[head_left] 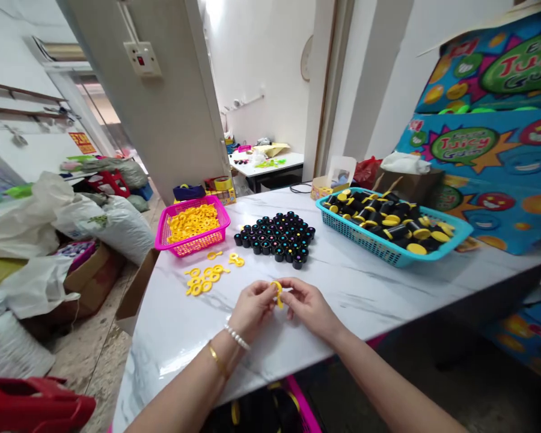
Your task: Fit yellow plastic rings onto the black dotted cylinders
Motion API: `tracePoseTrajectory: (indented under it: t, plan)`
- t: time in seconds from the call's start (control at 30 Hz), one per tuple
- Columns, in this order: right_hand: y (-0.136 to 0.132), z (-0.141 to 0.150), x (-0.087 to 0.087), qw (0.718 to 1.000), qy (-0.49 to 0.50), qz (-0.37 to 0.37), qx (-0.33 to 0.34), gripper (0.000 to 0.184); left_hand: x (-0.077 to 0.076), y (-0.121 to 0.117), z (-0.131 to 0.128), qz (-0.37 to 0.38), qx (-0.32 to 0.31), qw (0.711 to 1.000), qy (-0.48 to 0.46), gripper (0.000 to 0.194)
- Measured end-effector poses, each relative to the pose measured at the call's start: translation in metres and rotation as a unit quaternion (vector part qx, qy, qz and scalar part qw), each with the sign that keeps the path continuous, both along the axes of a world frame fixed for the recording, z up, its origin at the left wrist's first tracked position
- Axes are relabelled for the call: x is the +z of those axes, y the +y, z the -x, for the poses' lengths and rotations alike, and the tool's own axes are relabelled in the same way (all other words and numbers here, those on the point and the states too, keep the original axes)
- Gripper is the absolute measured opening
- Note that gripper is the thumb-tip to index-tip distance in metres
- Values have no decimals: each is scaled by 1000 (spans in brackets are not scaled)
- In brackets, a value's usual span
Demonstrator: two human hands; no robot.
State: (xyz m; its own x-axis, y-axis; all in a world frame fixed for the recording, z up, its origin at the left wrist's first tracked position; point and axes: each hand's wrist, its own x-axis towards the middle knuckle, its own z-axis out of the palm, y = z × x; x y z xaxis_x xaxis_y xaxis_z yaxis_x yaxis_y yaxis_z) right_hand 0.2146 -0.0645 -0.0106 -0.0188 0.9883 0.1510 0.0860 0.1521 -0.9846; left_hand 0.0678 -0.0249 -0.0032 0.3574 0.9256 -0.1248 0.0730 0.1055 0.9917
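Over the front of the white marbled table (342, 294), a yellow plastic ring with a tab (278, 293) is pinched between both hands. My left hand (255, 307) grips its left side, and my right hand (309, 304) grips it from the right with thumb and fingers. Whether anything else is within the fingers is hidden. Ahead of the hands stands a cluster of small black cylinders (277, 234) with coloured dots inside. Loose yellow rings (205, 279) like the held one lie to the left. More of them fill a pink basket (225, 219) behind.
A turquoise basket (365, 237) of black cylinders with yellow ends stands at the right. Printed cartons (482, 144) are stacked beyond it. Small boxes and tape (223, 186) sit by the pillar. Sacks (112, 222) and an open carton (135, 294) are left of the table.
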Motion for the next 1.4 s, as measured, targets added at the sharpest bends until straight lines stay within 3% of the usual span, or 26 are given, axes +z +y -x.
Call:
tracePoseTrajectory:
  t: [0.13, 0.27, 0.37, 0.47, 0.53, 0.57, 0.67, 0.73, 0.9, 1.03, 1.27, 1.4]
  plan:
    - [-6, -16, 1, 996, 80, -20, -35, 25, -1, -1, -40, 13, 13, 999, -26, 41]
    - [-6, -37, 6, 998, 53, -9, -46, 24, -1, 7, -65, -4, -7, 1000, -10, 29]
    - [-3, -56, 3, 991, -83, -50, -88, 14, -3, 9, -75, -46, -22, 998, 29, 20]
    - [0, -78, -5, 923, -300, -156, -185, 15, -5, 16, -81, -107, 28, 991, 76, 23]
    - [0, -90, -11, 876, -400, -195, -185, 25, -6, 25, -83, -176, 74, 970, 147, 32]
    - [-2, -94, -14, 867, -428, -200, -159, 29, -7, 31, -85, -214, 90, 952, 197, 37]
    - [-13, -99, -17, 861, -458, -207, -75, 36, -8, 46, -90, -291, 106, 886, 345, 51]
    - [-23, -97, -18, 866, -451, -211, -50, 34, -10, 53, -93, -297, 101, 864, 393, 54]
    - [-39, -88, -27, 872, -428, -184, -148, 31, -12, 58, -98, -305, 81, 841, 438, 46]
    - [-49, -77, -29, 874, -431, -158, -158, 13, -7, 48, -86, -321, 53, 840, 434, 36]
    - [-74, -70, -28, 875, -436, -159, -140, 36, -1, 10, -19, -357, -21, 822, 444, 30]
    - [-82, -60, -33, 875, -439, -138, -152, 23, -6, 0, 1, -353, -33, 844, 403, 31]
